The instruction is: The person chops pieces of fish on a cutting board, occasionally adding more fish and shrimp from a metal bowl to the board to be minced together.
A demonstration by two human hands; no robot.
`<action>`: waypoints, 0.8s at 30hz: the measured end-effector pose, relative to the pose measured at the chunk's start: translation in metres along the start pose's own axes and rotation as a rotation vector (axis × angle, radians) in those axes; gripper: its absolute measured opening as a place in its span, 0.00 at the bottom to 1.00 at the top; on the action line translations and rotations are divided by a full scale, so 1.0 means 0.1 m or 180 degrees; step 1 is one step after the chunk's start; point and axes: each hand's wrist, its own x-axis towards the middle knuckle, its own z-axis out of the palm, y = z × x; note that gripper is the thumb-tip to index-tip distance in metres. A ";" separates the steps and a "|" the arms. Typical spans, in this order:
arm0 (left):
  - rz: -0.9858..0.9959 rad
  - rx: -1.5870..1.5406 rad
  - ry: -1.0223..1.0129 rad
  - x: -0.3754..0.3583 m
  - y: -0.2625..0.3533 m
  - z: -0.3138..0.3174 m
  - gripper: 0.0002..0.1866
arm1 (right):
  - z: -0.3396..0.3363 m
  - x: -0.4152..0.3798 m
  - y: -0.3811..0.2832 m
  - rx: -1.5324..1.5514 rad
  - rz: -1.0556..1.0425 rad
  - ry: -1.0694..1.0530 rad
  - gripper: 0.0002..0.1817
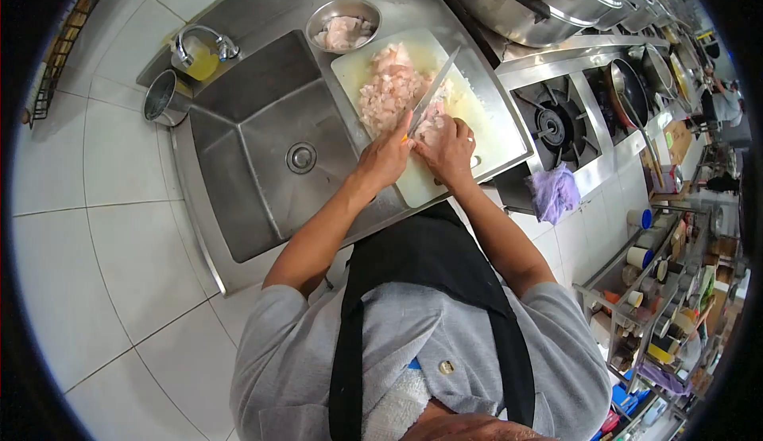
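Note:
My left hand (385, 155) is closed round the handle of a kitchen knife (437, 83), whose long blade points up and to the right over the cutting board. Curled fingers of my right hand (449, 151), with a ring on one, grip a piece of pale pink raw meat (431, 128) beside the blade. A heap of small diced raw meat (388, 91) lies left of the knife. Underneath is a pale cutting board (425, 180), wet and yellowish in places. Larger raw pieces (343, 33) sit in a round metal bowl (316, 23) beyond the board.
A steel sink (262, 155) lies to the left, with a tap (227, 47) and a metal pot (163, 97) at its far edge. On the right are a gas burner (550, 125), a large steel pot (532, 3) and a purple cloth (554, 193). Crowded shelves (636, 298) stand farther right.

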 end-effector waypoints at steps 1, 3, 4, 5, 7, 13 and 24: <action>-0.0090 0.0029 -0.0058 -0.04 0.08 -0.08 0.33 | -0.09 0.03 -0.04 0.0129 -0.0186 0.0077 0.44; -0.0192 0.0195 -0.0285 -0.16 0.25 -0.22 0.34 | -0.24 0.13 0.01 0.0389 -0.0561 0.0225 0.42; -0.0248 0.0275 -0.0402 -0.24 0.34 -0.27 0.34 | -0.25 0.20 0.10 0.0951 -0.0713 -0.0199 0.33; -0.0332 0.0439 -0.0638 -0.30 0.46 -0.35 0.34 | -0.23 0.25 0.18 0.0928 -0.0857 -0.0306 0.30; -0.0496 0.0769 -0.1102 -0.42 0.63 -0.46 0.35 | -0.21 0.35 0.24 0.0885 -0.1157 -0.0510 0.23; 0.0155 0.0484 -0.0173 -0.32 0.05 0.15 0.33 | -0.14 0.40 0.28 0.0757 -0.1306 -0.0571 0.11; -0.0681 0.0510 -0.1173 -0.27 0.62 -0.35 0.34 | -0.28 0.32 0.37 0.1187 -0.1066 -0.0729 0.17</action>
